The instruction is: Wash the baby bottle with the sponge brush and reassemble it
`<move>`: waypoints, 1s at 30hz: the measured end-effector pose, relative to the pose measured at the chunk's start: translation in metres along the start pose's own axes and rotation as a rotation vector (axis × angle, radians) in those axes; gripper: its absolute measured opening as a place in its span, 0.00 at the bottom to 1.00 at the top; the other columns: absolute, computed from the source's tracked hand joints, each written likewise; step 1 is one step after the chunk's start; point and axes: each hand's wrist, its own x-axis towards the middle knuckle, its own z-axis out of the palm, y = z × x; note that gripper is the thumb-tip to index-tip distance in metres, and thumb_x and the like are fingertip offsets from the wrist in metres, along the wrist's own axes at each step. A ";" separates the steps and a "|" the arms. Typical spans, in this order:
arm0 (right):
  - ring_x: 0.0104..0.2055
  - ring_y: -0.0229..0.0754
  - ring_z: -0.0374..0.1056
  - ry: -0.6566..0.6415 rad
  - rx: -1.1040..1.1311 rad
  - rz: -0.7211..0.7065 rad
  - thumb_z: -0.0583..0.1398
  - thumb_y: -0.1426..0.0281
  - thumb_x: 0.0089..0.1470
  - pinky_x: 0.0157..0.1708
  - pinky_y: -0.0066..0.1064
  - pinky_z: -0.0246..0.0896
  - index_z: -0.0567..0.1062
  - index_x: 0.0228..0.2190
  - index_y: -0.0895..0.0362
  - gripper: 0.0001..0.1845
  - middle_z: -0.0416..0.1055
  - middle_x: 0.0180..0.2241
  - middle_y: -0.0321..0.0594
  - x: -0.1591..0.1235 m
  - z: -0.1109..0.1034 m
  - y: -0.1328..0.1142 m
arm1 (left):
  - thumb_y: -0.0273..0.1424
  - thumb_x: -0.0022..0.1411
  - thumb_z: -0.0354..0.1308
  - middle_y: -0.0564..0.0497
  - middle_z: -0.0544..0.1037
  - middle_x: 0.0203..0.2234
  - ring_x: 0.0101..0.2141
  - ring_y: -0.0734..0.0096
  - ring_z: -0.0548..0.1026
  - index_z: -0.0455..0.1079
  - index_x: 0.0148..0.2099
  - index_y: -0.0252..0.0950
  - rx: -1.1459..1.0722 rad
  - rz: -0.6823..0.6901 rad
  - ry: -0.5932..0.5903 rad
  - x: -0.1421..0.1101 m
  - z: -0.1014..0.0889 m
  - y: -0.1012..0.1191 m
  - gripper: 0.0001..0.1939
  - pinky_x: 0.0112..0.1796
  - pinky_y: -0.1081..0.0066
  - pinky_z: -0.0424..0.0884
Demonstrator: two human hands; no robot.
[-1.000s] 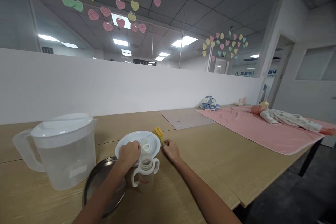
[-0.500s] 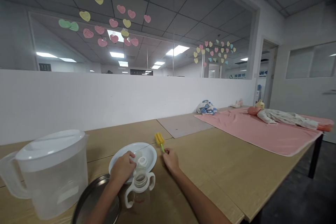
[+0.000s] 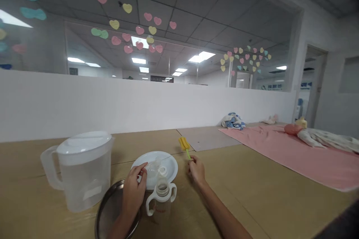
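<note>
My right hand (image 3: 197,170) is shut on the green handle of a bottle brush (image 3: 183,143), whose yellow sponge head points up and away. My left hand (image 3: 133,190) stands over the near-left rim of a white plate (image 3: 168,166). Its fingertips appear to pinch a thin clear straw (image 3: 161,159) lying across the plate. A clear bottle part (image 3: 153,170) rests on the plate. Just in front stands an uncapped two-handled baby bottle (image 3: 162,203), close to my left wrist.
A lidded plastic water pitcher (image 3: 84,171) stands left of the plate, and a steel tray (image 3: 110,209) lies under my left forearm. On the wooden table (image 3: 224,183), a baby doll (image 3: 316,138) lies on a pink blanket (image 3: 303,164) to the right. A blue-and-white cloth (image 3: 232,121) lies beyond.
The view has swung left, so everything sits further right in the frame. My left hand has lifted off the plate with its fingers raised. The brush stays in my right hand.
</note>
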 end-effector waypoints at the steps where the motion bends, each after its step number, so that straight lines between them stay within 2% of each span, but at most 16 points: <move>1: 0.22 0.38 0.66 0.013 0.044 -0.012 0.48 0.72 0.46 0.21 0.26 0.57 0.73 0.39 0.59 0.21 0.71 0.23 0.37 -0.001 -0.002 -0.002 | 0.38 0.58 0.44 0.46 0.76 0.38 0.37 0.64 0.73 0.71 0.43 0.35 -0.039 -0.007 0.053 -0.004 -0.003 0.001 0.19 0.40 0.67 0.68; 4: 0.24 0.40 0.67 0.067 0.117 -0.109 0.49 0.69 0.47 0.23 0.28 0.60 0.72 0.41 0.61 0.21 0.72 0.28 0.40 -0.004 -0.007 -0.008 | 0.38 0.59 0.44 0.46 0.76 0.38 0.40 0.63 0.73 0.71 0.41 0.36 -0.131 -0.041 0.185 -0.012 -0.008 0.006 0.18 0.41 0.67 0.68; 8: 0.30 0.43 0.70 0.151 0.133 -0.386 0.51 0.65 0.51 0.26 0.30 0.64 0.71 0.42 0.60 0.19 0.73 0.32 0.44 -0.012 -0.013 -0.015 | 0.38 0.60 0.44 0.47 0.76 0.38 0.40 0.64 0.73 0.71 0.39 0.37 -0.224 -0.042 0.231 -0.015 -0.007 0.010 0.16 0.41 0.67 0.69; 11: 0.34 0.44 0.71 0.244 0.122 -0.736 0.53 0.67 0.53 0.30 0.31 0.66 0.72 0.41 0.59 0.15 0.74 0.36 0.47 -0.020 -0.014 -0.015 | 0.39 0.60 0.46 0.48 0.76 0.38 0.40 0.65 0.73 0.71 0.38 0.38 -0.256 -0.022 0.221 -0.018 -0.003 0.012 0.15 0.42 0.68 0.69; 14: 0.24 0.38 0.68 0.179 0.057 -1.138 0.54 0.74 0.52 0.23 0.26 0.64 0.70 0.45 0.56 0.17 0.73 0.27 0.41 -0.027 -0.014 -0.017 | 0.42 0.59 0.48 0.50 0.77 0.34 0.37 0.65 0.74 0.71 0.36 0.40 -0.284 -0.055 0.230 -0.019 -0.004 0.017 0.15 0.40 0.69 0.70; 16: 0.22 0.37 0.67 0.183 0.036 -1.295 0.54 0.77 0.51 0.21 0.26 0.62 0.69 0.47 0.55 0.20 0.71 0.24 0.39 -0.032 -0.016 -0.022 | 0.44 0.57 0.49 0.50 0.78 0.31 0.34 0.65 0.75 0.71 0.35 0.39 -0.304 -0.099 0.238 -0.018 -0.006 0.022 0.16 0.37 0.69 0.70; 20: 0.21 0.37 0.65 0.273 0.021 -1.310 0.53 0.78 0.51 0.20 0.26 0.61 0.67 0.48 0.56 0.21 0.70 0.23 0.39 -0.036 -0.022 -0.033 | 0.46 0.57 0.49 0.49 0.78 0.32 0.35 0.64 0.75 0.70 0.34 0.38 -0.296 -0.114 0.286 -0.017 -0.009 0.028 0.18 0.38 0.69 0.70; 25: 0.22 0.37 0.65 0.214 -0.090 -1.404 0.53 0.78 0.50 0.20 0.26 0.60 0.69 0.47 0.57 0.21 0.69 0.22 0.39 -0.037 -0.023 -0.034 | 0.45 0.58 0.46 0.49 0.78 0.33 0.36 0.64 0.75 0.69 0.36 0.38 -0.230 -0.100 0.257 -0.019 -0.004 0.021 0.17 0.39 0.69 0.68; 30: 0.20 0.35 0.65 0.271 -0.008 -1.272 0.52 0.78 0.51 0.19 0.25 0.60 0.70 0.45 0.58 0.19 0.69 0.21 0.37 -0.035 -0.018 -0.029 | 0.42 0.59 0.45 0.50 0.77 0.28 0.35 0.63 0.75 0.66 0.43 0.39 -0.103 -0.096 0.239 -0.015 -0.006 0.011 0.17 0.40 0.67 0.66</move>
